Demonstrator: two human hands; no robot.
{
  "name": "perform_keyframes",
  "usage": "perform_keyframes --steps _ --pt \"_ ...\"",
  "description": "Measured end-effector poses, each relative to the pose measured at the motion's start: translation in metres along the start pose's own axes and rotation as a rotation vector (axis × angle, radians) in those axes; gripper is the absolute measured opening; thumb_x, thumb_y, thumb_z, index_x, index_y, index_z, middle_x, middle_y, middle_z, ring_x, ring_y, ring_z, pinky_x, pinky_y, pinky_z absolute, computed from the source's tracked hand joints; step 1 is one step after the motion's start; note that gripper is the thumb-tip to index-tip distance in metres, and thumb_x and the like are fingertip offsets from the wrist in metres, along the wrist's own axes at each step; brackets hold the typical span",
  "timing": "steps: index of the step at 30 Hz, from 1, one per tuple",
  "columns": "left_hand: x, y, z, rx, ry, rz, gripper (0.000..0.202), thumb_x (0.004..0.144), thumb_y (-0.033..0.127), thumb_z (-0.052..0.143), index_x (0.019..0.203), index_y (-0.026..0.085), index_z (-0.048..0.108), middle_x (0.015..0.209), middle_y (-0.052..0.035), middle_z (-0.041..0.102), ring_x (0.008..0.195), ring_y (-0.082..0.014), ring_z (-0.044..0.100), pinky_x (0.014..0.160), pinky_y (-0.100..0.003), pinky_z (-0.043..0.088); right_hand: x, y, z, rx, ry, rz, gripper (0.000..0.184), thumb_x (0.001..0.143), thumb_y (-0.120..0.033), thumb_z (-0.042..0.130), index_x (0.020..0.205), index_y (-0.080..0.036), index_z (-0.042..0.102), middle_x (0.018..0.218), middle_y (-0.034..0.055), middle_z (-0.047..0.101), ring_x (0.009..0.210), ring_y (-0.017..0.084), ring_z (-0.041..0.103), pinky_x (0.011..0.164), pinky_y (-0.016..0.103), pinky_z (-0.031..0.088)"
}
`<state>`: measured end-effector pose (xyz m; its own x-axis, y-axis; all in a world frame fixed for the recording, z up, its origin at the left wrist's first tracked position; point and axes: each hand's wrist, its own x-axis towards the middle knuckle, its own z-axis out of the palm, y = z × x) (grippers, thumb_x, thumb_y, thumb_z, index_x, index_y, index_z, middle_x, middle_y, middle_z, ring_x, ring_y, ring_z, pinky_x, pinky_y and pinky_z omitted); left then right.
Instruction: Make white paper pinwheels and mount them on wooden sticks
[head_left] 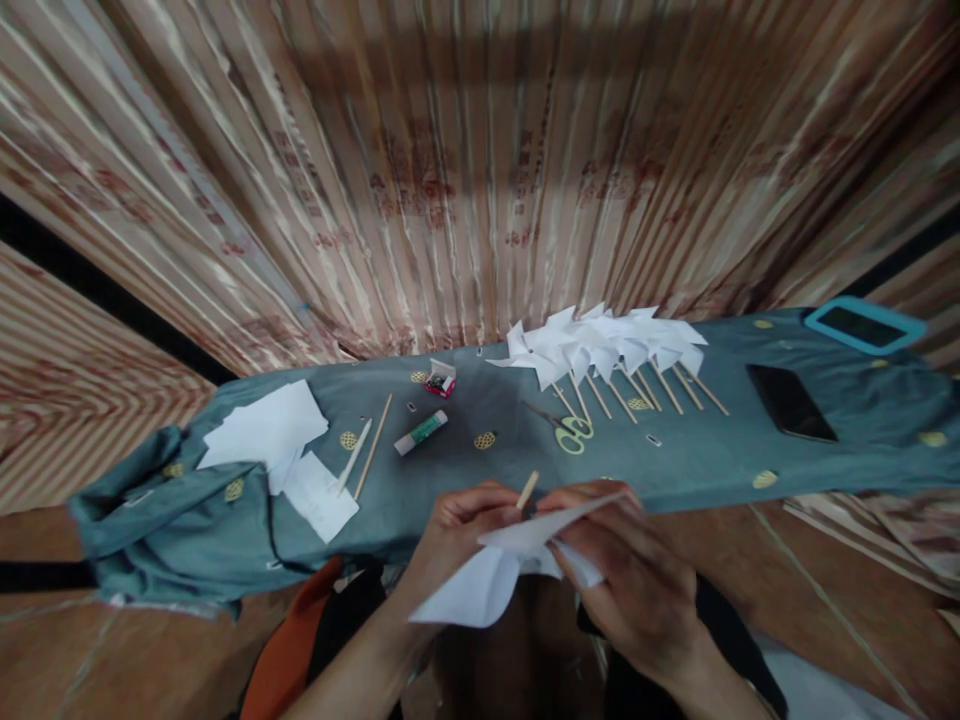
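Close to my body, off the front edge of the table, both hands work on a white paper pinwheel (480, 590). My left hand (456, 535) is closed around the pinwheel and its wooden stick (528, 488), whose end pokes up between the hands. My right hand (634, 565) grips the folded paper from the other side, thumb and fingers pressed on it. A small dark spot shows where stick and paper meet; the paper partly hides the fingertips. Beyond the hands lie green-handled scissors (574, 433) and several white pinwheels (607, 345) on sticks, overlapping in a row.
The table has a green cloth (480, 490). Left of centre lie a glue stick (421, 433), a small open box (441, 380), a wooden stick (373, 445), a white pen (354, 455) and paper sheets (270, 425). A phone (791, 402) and a blue-framed device (907, 328) rest at right.
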<state>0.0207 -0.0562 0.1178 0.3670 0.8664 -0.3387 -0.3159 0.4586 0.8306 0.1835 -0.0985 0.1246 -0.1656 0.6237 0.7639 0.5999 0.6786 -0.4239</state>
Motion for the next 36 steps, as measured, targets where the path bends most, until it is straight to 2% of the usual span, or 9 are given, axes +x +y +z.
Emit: perform_keyframes --steps 4,8,11,17,26,31,36 --pt "0.001 -0.002 -0.003 0.055 -0.031 0.121 0.026 0.054 0.041 0.087 0.065 0.019 0.078 0.064 -0.0019 0.059 0.057 -0.0092 0.052 0.052 -0.020 0.037 -0.003 -0.008 0.000 -0.181 0.033 -0.009 0.019 0.088 -0.010 0.057 0.099 -0.022 0.067 0.085 0.0017 0.074 0.080 0.015 0.070 0.075 0.029 0.052" --pt "0.001 -0.010 -0.011 0.100 -0.073 0.215 0.020 0.061 0.039 0.084 0.071 0.022 0.080 0.070 -0.0032 0.060 0.064 -0.0103 0.055 0.056 -0.020 0.039 -0.003 -0.010 -0.007 -0.229 0.023 -0.056 0.020 0.088 -0.012 0.056 0.102 -0.021 0.068 0.085 0.0023 0.075 0.081 0.016 0.071 0.079 0.030 0.051" --pt "0.001 -0.013 -0.016 0.127 -0.106 0.215 0.017 0.065 0.037 0.083 0.075 0.024 0.080 0.071 -0.0033 0.060 0.063 -0.0097 0.054 0.056 -0.020 0.039 -0.001 -0.011 -0.008 -0.240 0.016 -0.077 0.017 0.090 -0.014 0.055 0.099 -0.018 0.069 0.086 0.0030 0.075 0.083 0.016 0.070 0.079 0.030 0.051" --pt "0.004 -0.016 -0.020 0.197 -0.095 0.242 0.022 0.062 0.043 0.083 0.072 0.023 0.080 0.071 -0.0049 0.062 0.062 -0.0114 0.052 0.057 -0.022 0.041 0.002 -0.013 -0.004 -0.259 0.051 -0.035 0.012 0.092 -0.016 0.057 0.091 -0.016 0.069 0.081 0.0036 0.074 0.080 0.014 0.068 0.080 0.027 0.049" --pt "0.003 -0.018 -0.023 0.237 -0.101 0.285 0.020 0.066 0.041 0.081 0.074 0.023 0.080 0.071 -0.0048 0.062 0.062 -0.0115 0.052 0.056 -0.023 0.040 0.000 -0.012 -0.006 -0.250 0.021 -0.025 0.014 0.093 -0.016 0.056 0.092 -0.014 0.069 0.083 0.0062 0.074 0.083 0.015 0.067 0.083 0.028 0.048" --pt "0.001 -0.017 -0.024 0.221 -0.100 0.265 0.015 0.067 0.036 0.082 0.077 0.024 0.080 0.074 -0.0038 0.062 0.063 -0.0099 0.053 0.055 -0.020 0.039 -0.001 -0.012 -0.007 -0.253 -0.031 -0.049 0.015 0.094 -0.018 0.055 0.093 -0.015 0.070 0.084 0.0050 0.074 0.083 0.014 0.068 0.082 0.027 0.048" --pt "0.000 -0.016 -0.026 0.222 -0.106 0.247 0.015 0.068 0.036 0.081 0.078 0.024 0.080 0.075 -0.0038 0.062 0.065 -0.0102 0.054 0.057 -0.020 0.039 -0.002 -0.011 -0.005 -0.232 -0.013 -0.038 0.015 0.093 -0.018 0.055 0.091 -0.015 0.070 0.082 0.0053 0.074 0.083 0.015 0.068 0.082 0.028 0.048"
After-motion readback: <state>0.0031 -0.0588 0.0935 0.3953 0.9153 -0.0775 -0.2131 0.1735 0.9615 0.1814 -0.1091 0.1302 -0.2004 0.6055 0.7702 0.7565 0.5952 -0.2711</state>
